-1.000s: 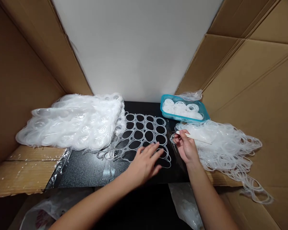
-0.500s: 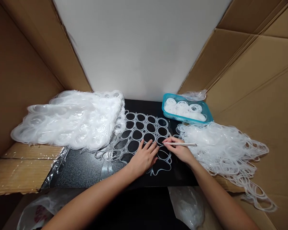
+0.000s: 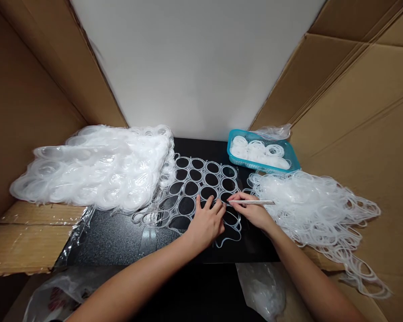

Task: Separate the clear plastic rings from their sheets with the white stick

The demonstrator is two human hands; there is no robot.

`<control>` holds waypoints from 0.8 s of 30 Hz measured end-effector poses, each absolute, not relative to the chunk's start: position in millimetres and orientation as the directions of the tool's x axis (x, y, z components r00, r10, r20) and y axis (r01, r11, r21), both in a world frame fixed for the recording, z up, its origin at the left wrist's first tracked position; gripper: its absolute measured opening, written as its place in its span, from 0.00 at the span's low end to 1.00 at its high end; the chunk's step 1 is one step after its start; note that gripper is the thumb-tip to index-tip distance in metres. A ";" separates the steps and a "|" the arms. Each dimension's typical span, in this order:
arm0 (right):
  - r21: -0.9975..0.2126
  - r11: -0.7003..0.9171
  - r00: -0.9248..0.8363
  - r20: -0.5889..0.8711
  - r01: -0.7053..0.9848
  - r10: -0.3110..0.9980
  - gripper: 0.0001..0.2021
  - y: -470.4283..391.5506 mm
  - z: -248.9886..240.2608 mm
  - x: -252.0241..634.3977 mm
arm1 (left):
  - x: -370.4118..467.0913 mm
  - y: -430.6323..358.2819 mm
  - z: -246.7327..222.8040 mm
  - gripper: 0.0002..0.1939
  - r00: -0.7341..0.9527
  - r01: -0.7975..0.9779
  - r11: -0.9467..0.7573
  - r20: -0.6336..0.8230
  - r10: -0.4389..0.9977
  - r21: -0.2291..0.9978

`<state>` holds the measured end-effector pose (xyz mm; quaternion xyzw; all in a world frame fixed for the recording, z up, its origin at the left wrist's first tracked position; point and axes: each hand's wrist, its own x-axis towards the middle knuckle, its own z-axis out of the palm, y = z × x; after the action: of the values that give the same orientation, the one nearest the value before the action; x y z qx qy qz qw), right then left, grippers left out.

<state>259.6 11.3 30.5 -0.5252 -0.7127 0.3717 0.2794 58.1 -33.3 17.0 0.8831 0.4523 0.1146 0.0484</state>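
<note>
A translucent sheet of joined rings (image 3: 197, 163) lies flat on the black tabletop (image 3: 110, 239). My left hand (image 3: 207, 223) rests on the sheet's lower right part with its fingers spread, holding nothing. Just to the right, my right hand (image 3: 253, 209) grips a thin whitish stick (image 3: 262, 202) between thumb and fingers, its fingertips at the sheet's right side. What the stick's tip touches is too small to tell. A large pile of stacked ring sheets (image 3: 97, 170) overlaps the sheet's left edge.
A blue basket (image 3: 229, 150) with white ring bundles stands at the back right. In front of it lies a tangled heap of ring scraps (image 3: 309, 205), reaching past the right edge. Cardboard walls (image 3: 366, 112) flank both sides; a plastic bag (image 3: 262, 290) hangs below.
My left hand has shifted slightly right and toward me over the sheet. My right hand has stayed nearly in place, still gripping the stick.
</note>
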 end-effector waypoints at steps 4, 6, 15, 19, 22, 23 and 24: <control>-0.710 0.386 -0.439 0.119 0.589 0.890 0.08 10.3 32.1 260.7 | 57.1 -32.3 17.7 0.25 0.580 0.781 -0.598 0.144 0.802 0.182; -0.595 0.571 -0.576 0.210 0.566 0.790 0.09 9.3 28.5 261.2 | 56.6 -31.8 17.8 0.25 0.583 0.778 -0.600 0.144 0.800 0.185; -0.373 0.442 -0.208 0.525 0.816 0.826 0.11 34.3 39.2 284.8 | 53.6 -32.8 13.5 0.24 0.570 0.773 -0.595 0.171 0.804 0.221; -0.529 0.150 0.177 0.517 0.835 0.837 0.11 55.5 65.7 306.3 | 49.1 -34.0 14.2 0.24 0.578 0.762 -0.603 0.170 0.798 0.237; -0.819 0.081 0.278 0.284 0.568 0.917 0.16 60.9 72.3 305.1 | 48.8 -40.2 18.3 0.22 0.583 0.748 -0.607 0.171 0.794 0.269; -0.892 0.059 0.272 0.199 0.448 0.942 0.18 60.2 71.6 300.7 | 49.4 -43.7 20.3 0.22 0.587 0.738 -0.612 0.178 0.790 0.285; -0.942 0.033 0.250 0.122 0.335 0.961 0.19 58.4 69.8 294.6 | 50.1 -47.5 22.6 0.22 0.598 0.718 -0.627 0.192 0.778 0.302</control>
<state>294.6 58.4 69.8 -0.6186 -0.5237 0.3177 0.4921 50.1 -47.5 22.6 0.8886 0.4211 0.1540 0.0972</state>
